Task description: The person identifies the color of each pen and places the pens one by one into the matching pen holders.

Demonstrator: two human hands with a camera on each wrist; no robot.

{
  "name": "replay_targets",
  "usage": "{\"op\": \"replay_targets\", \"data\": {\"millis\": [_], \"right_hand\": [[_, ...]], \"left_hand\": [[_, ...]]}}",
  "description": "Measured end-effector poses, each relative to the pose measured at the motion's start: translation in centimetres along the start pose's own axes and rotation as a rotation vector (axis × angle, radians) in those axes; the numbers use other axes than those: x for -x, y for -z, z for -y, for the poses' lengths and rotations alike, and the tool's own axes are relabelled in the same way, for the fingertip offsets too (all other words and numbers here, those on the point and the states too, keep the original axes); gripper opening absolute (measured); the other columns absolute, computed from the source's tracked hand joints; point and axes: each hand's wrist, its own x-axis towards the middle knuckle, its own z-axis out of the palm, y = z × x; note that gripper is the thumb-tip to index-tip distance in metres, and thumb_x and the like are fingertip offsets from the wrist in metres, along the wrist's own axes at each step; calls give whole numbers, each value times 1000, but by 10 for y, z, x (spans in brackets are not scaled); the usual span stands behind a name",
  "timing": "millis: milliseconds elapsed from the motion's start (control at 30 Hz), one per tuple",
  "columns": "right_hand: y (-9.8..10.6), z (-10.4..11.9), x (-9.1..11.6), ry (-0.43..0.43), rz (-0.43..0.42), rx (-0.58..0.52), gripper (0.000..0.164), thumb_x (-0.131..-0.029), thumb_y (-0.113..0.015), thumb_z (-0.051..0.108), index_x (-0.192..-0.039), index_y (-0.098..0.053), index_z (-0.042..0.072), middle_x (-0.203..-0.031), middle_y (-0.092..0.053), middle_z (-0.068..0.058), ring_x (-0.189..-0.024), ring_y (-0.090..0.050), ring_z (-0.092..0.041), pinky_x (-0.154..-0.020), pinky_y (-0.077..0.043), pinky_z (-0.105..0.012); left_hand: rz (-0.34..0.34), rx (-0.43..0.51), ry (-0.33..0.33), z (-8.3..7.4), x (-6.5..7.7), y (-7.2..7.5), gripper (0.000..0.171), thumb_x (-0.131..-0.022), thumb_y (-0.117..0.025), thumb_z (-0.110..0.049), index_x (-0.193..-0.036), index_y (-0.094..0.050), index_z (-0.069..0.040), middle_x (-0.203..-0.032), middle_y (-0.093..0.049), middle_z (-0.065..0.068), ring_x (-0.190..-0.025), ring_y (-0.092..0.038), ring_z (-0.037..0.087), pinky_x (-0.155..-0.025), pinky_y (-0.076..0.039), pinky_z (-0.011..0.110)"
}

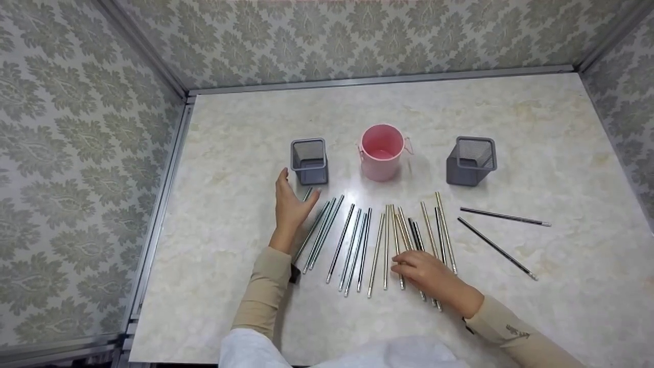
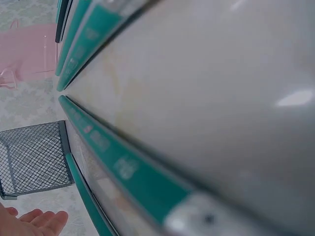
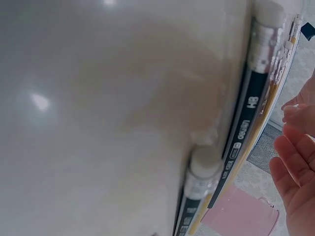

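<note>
My left hand [image 1: 292, 205], thumb spread from the fingers, is over the far ends of green pencils [image 1: 319, 232], just in front of the left mesh pencil holder [image 1: 312, 174]. That hand [image 2: 34, 223] grips nothing in the left wrist view, where a green pencil [image 2: 123, 162] lies close by. Yellow pencils [image 1: 376, 255] and black pencils lie in a loose row on the tabletop. Over the near part of this row hovers my right hand [image 1: 426, 276], fingers loosely bent. In the right wrist view its palm [image 3: 302, 196] holds nothing, beside a black pencil [image 3: 241, 118] with a white eraser.
A pink bucket [image 1: 381, 166] with side handles stands between the left holder and another mesh holder [image 1: 464, 171] at right. Two black pencils [image 1: 506, 216] lie apart on the right of the marbled table [image 1: 245, 122]. Patterned walls with metal rails bound the table.
</note>
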Motion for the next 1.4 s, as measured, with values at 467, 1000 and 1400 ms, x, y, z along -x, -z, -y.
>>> {"op": "replay_targets", "data": {"millis": [467, 1000, 1400], "right_hand": [[-2, -1, -1, 92, 57, 92, 24, -71, -69, 1, -94, -69, 6, -99, -66, -7, -91, -62, -22, -82, -53, -33], [-5, -2, -1, 186, 91, 148, 28, -65, -72, -1, -91, -69, 9, -97, -66, -3, -90, -62, -17, -82, -53, -27], [-4, -4, -10, 395, 167, 343, 14, -71, -58, 2, -75, -65, 14, -83, -64, 4, -82, -60, -12, -82, -50, -25]], "left_hand": [[0, 41, -17, 4, -20, -6, 104, -72, -81, -40, -145, -21, 3, -143, -34, 25, -134, -35, 36, -110, -35, 45], [28, 190, 8, 5, -37, -17, 110, -67, -86, -30, -147, -17, 2, -147, -30, 22, -136, -33, 33, -114, -28, 41], [-6, 323, -6, 5, -45, -25, 105, -64, -88, -20, -145, -23, -4, -141, -42, 17, -126, -45, 29, -108, -36, 41]]}}
